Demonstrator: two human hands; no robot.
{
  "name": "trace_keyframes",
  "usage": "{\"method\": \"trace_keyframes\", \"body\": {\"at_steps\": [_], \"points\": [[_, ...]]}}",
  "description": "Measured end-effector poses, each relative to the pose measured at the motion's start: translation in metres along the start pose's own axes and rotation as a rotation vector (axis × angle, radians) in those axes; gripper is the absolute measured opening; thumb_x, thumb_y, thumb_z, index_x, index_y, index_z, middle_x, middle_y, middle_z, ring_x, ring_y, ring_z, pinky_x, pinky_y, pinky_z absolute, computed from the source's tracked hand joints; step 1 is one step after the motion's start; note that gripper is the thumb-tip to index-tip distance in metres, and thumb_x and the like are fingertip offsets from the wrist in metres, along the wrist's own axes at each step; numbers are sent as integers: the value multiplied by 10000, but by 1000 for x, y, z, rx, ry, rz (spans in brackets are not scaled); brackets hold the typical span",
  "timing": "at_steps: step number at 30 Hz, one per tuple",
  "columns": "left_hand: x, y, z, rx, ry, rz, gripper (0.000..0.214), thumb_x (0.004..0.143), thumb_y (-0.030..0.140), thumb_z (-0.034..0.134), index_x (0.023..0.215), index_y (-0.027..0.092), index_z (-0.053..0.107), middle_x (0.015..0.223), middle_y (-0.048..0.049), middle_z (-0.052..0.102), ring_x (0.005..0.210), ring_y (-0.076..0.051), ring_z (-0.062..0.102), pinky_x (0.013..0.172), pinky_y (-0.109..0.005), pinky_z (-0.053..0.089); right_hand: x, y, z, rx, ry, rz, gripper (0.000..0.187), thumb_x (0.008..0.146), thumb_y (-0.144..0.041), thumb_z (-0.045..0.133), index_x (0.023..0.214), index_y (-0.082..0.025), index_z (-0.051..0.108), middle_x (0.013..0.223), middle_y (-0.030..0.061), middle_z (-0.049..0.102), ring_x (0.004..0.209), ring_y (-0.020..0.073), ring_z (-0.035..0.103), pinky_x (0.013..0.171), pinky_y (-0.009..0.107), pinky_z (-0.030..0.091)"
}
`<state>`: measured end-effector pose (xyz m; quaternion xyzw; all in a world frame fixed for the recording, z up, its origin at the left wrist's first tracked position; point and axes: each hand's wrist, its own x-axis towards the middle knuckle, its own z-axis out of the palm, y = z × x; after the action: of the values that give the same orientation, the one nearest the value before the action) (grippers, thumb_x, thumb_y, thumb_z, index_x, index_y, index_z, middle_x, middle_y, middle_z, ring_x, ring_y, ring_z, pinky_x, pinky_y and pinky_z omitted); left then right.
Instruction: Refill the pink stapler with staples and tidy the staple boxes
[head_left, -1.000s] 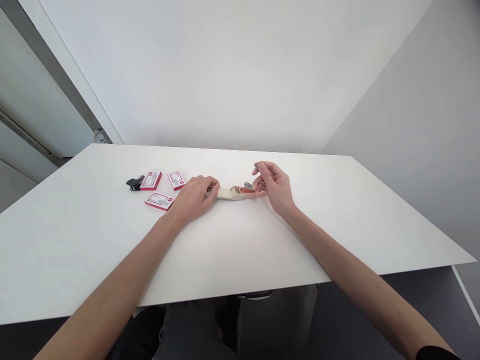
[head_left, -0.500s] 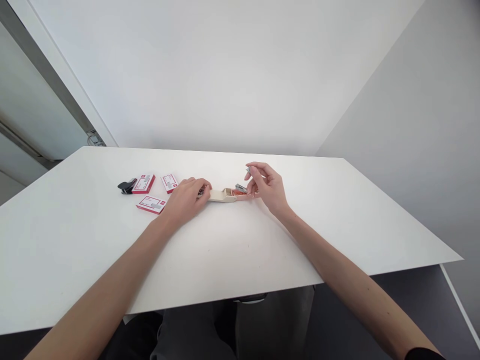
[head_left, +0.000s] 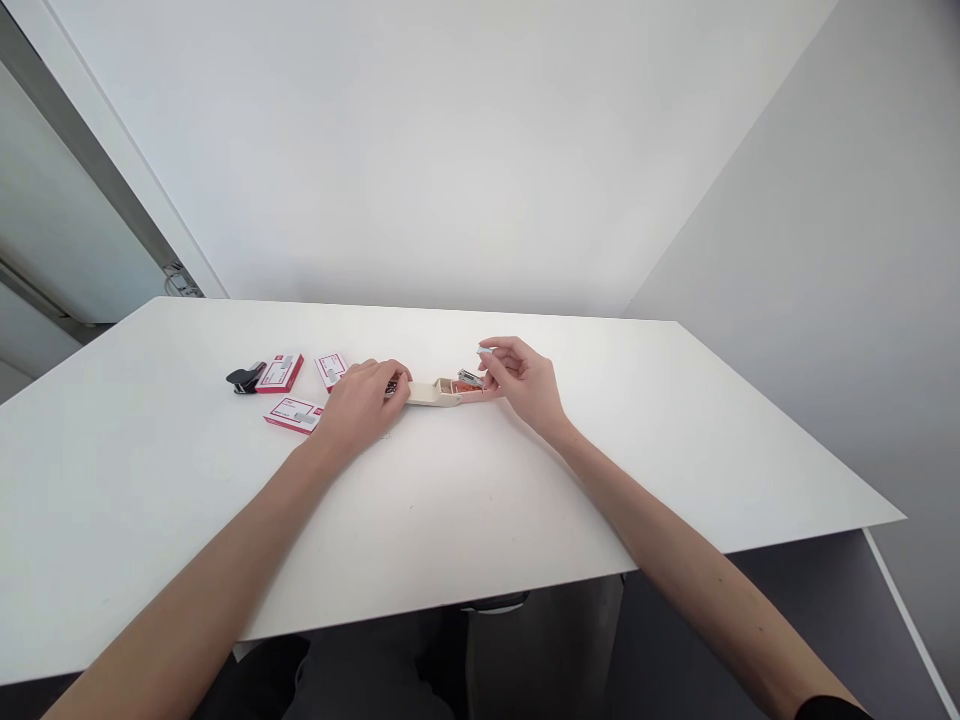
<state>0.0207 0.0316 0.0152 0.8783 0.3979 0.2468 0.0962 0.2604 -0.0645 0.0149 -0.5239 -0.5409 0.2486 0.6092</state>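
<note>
A cream and pink stapler (head_left: 425, 395) lies opened out flat on the white table, its metal and orange inner parts (head_left: 471, 381) showing near the middle. My left hand (head_left: 360, 402) is closed over its left end, fingers curled round it, partly hiding that end. Over the pink right end, my right hand (head_left: 529, 388) pinches a small grey strip of staples (head_left: 484, 350) between thumb and forefinger, raised above the stapler. The lower fingers of that hand are at the stapler's right end and cover it; whether they press on it I cannot tell.
Left of my left hand are red-and-white boxes: one at the back left (head_left: 280, 372), one in front (head_left: 293, 414) and one partly behind the hand (head_left: 331, 370). A small black object (head_left: 246, 378) touches the leftmost box. A wall (head_left: 465, 200) rises behind the table (head_left: 450, 530).
The view has shifted slightly, so everything sits a little further left. The strip of staples in my right hand has turned flatter and shows more. My left hand keeps its hold.
</note>
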Motion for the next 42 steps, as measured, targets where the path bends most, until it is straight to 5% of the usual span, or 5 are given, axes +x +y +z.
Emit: {"method": "trace_keyframes", "body": {"at_steps": [15,42], "points": [[0,-3,-1,27,-4,-47,264,1005,343,425,957,241,664,898,-84,707,887,-286,638,739,-374,442,2,-4,-3,-70,-94,-23,190,938,-446,747,995,-267,775,911,15,784,761,165,697,763,332,597],[1,-3,1,52,31,-79,261,1006,356,423,940,244,649,865,-78,729,823,-277,658,721,-389,455,3,19,-3,-396,-108,-176,237,1059,-421,591,1087,-308,798,1135,70,769,1039,251,676,884,418,571]]}}
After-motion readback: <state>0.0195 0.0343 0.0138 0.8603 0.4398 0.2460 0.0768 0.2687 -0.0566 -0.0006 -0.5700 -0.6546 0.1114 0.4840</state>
